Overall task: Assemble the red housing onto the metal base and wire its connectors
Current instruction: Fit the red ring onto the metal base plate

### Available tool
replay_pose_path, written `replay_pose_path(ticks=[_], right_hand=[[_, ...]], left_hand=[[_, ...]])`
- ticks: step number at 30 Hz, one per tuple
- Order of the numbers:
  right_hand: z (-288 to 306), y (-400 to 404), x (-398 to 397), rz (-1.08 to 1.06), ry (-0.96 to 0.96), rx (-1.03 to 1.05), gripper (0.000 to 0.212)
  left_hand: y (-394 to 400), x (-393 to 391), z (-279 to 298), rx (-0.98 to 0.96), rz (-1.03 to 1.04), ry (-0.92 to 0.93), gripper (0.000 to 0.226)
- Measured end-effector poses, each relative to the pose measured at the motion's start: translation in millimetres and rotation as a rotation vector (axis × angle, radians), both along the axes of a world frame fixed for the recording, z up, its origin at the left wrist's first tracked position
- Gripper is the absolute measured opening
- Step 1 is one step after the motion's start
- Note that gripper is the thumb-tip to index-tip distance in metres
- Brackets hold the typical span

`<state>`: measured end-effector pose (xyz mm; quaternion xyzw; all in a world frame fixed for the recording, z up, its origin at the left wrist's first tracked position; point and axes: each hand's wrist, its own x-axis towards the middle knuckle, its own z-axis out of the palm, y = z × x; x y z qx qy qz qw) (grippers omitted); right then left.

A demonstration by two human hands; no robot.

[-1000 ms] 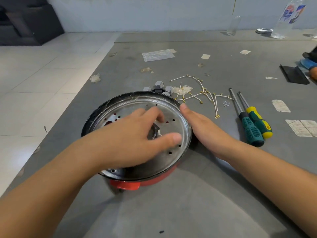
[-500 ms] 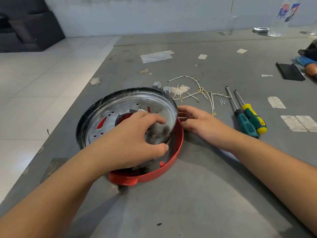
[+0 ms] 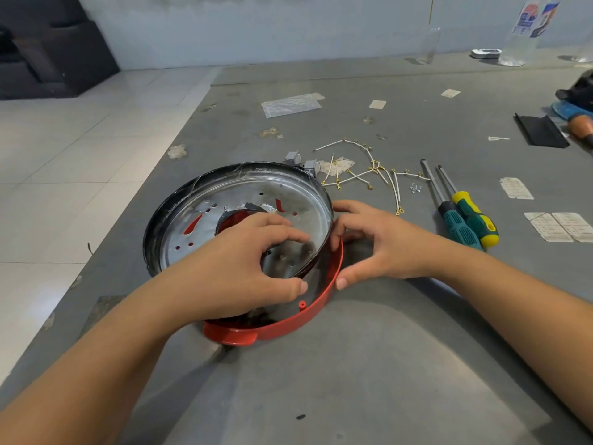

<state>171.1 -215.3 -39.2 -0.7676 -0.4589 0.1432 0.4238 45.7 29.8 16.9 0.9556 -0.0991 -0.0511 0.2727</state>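
Both hands grip metal base & red housing — base tilted.

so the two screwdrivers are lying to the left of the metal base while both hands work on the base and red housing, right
Not quite. The head view shows the two screwdrivers lying to the right of the metal base, beyond the right hand. The rest holds: the left hand is on the base and the right hand is at the red housing.
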Motion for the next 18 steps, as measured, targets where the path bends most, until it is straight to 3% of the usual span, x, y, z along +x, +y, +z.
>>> replay_pose_path(ticks=[4, 10, 15, 18], right_hand=[[-5, -4, 12, 0.017, 0.158, 0.058, 0.043], [-10, -7, 21, 0.01, 0.331, 0.035, 0.074], [-10, -6, 21, -0.025, 0.283, 0.022, 0.112], [-9, -4, 16, -0.069, 0.217, -0.018, 0.124]], left_hand=[[1, -5, 0, -0.004, -0.039, 0.031, 0.08], [6, -7, 4, -0.001, -0.068, 0.046, 0.069], [7, -7, 5, 0.027, -0.108, 0.032, 0.058], [5, -7, 4, 0.039, -0.137, 0.031, 0.055]])
